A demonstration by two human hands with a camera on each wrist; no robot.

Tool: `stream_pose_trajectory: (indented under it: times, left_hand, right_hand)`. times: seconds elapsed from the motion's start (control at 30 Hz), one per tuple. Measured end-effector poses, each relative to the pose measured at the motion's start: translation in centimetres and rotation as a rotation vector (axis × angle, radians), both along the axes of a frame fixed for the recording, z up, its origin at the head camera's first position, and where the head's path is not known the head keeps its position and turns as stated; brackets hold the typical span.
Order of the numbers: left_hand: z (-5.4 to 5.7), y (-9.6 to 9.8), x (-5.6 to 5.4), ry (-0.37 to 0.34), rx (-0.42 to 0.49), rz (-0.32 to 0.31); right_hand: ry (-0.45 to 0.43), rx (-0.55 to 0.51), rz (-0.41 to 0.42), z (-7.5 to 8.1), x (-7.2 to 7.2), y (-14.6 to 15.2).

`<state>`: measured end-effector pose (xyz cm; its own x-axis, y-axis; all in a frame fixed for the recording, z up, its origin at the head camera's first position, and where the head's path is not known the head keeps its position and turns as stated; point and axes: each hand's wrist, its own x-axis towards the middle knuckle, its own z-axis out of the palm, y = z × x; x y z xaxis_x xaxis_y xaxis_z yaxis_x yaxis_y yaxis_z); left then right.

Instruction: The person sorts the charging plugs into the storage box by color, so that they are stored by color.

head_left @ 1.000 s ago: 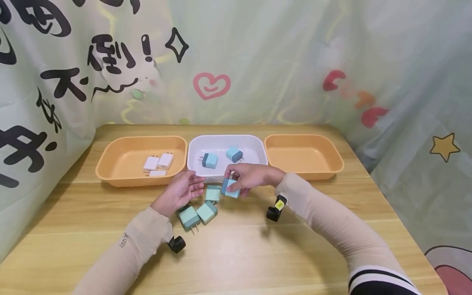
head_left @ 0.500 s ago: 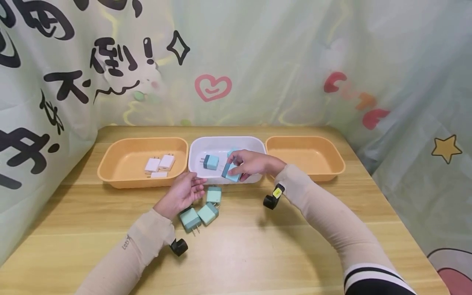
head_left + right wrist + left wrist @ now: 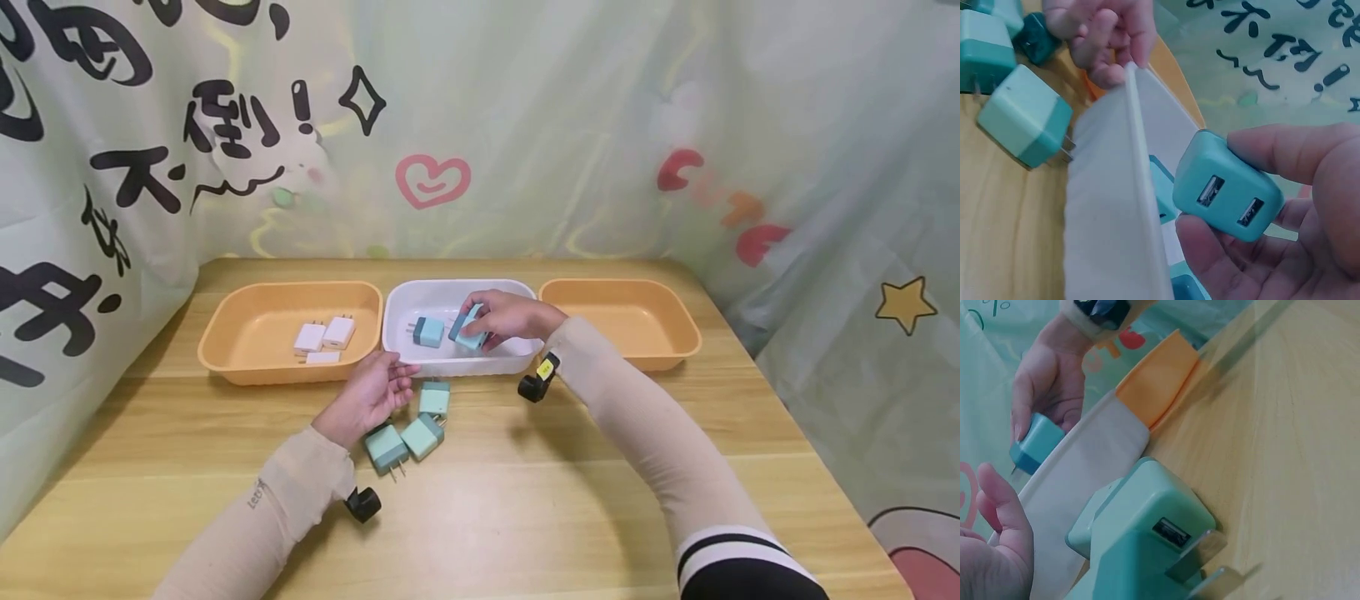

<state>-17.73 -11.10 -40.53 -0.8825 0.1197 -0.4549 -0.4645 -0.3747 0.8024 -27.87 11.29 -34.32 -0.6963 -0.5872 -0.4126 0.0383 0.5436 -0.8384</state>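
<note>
My right hand (image 3: pixel 506 317) pinches a blue two-port USB wall charger (image 3: pixel 1225 187) between thumb and fingers, over the inside of the white tray (image 3: pixel 472 365). Its metal prongs point left in the head view. Another blue charger (image 3: pixel 428 332) lies in that tray, and a further one is hidden behind my right hand. My left hand (image 3: pixel 367 398) grips the tray's front left corner, thumb inside the rim and fingers outside. Beside it on the table lie several green chargers, among them one (image 3: pixel 386 448) with prongs toward me, a middle one (image 3: pixel 423 435) and one (image 3: pixel 434 398) close before the tray.
An orange tray (image 3: pixel 217 354) on the left contains white chargers (image 3: pixel 339 332). On the right, against the white tray, stands a second orange tray (image 3: pixel 660 358). A printed curtain (image 3: pixel 555 167) hangs behind the wooden table (image 3: pixel 540 517).
My right hand has carried the blue charger from in front of the white tray up over its rim and into it. The left hand has stayed at the tray's corner.
</note>
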Motion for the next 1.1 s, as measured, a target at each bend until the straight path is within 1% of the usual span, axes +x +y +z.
stream_pose_trajectory:
  times: [0.23,0.37,0.5,0.7,0.97,1.1]
  left_hand:
    - [-0.3,0.0,0.0,0.011,-0.002,0.002]
    - [-0.3,-0.2,0.0,0.012,-0.003,-0.006]
    - [-0.2,-0.3,0.0,0.009,0.001,-0.010]
    - [-0.2,-0.3,0.1,0.005,0.015,-0.015]
    - [-0.1,-0.3,0.1,0.009,0.010,-0.015]
    - [-0.2,-0.3,0.0,0.006,0.008,-0.020]
  right_hand:
    - [-0.044,0.005,-0.028,-0.6,-1.6,-0.4]
    - [-0.077,0.032,-0.027,-0.8,-2.2,-0.9]
    - [-0.105,0.077,-0.002,-1.0,-2.7,-1.5]
    - [-0.079,0.183,0.041,-1.0,-3.3,-2.4]
    - [-0.061,0.292,0.089,-1.1,-4.1,-3.1]
    - [-0.063,0.352,0.091,-0.9,-4.3,-3.1]
